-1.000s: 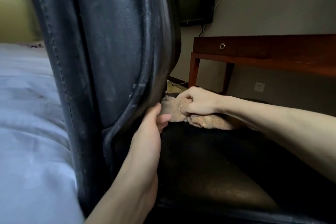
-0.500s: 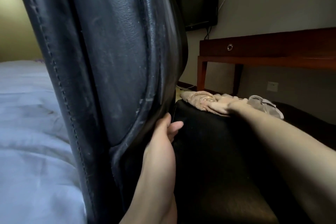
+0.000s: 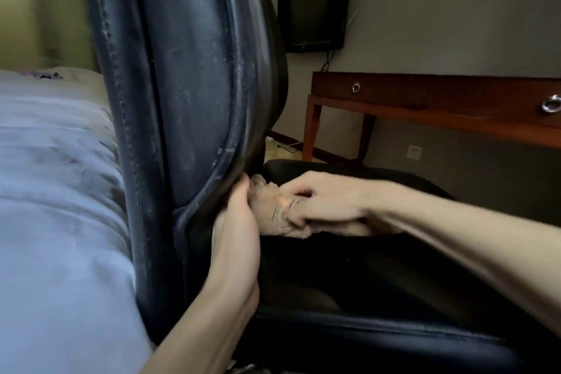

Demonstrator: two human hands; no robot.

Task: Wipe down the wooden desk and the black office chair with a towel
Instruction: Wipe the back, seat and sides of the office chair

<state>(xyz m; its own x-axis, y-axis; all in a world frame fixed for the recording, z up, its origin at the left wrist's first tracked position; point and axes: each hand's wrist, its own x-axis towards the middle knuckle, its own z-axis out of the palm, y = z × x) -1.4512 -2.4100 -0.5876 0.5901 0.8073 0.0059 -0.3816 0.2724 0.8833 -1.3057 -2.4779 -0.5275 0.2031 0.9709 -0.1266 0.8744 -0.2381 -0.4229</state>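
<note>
The black office chair fills the middle of the view, its tall leather backrest (image 3: 194, 85) upright on the left and its seat (image 3: 349, 276) spreading to the right. My left hand (image 3: 236, 228) grips the lower edge of the backrest where it meets the seat. My right hand (image 3: 321, 206) is closed on a bunched beige towel (image 3: 273, 212) and presses it onto the back of the seat, close against my left hand. The wooden desk (image 3: 440, 100) stands against the wall at the right, behind the chair.
A bed with pale sheets (image 3: 54, 191) lies directly left of the chair. A dark TV (image 3: 314, 6) hangs on the wall above the desk's left end. A wall socket (image 3: 413, 152) sits under the desk, and cables lie on the floor (image 3: 282, 144).
My right hand has pulled the towel back across the seat from its far edge to the crease by the backrest. My left hand has kept its hold on the backrest.
</note>
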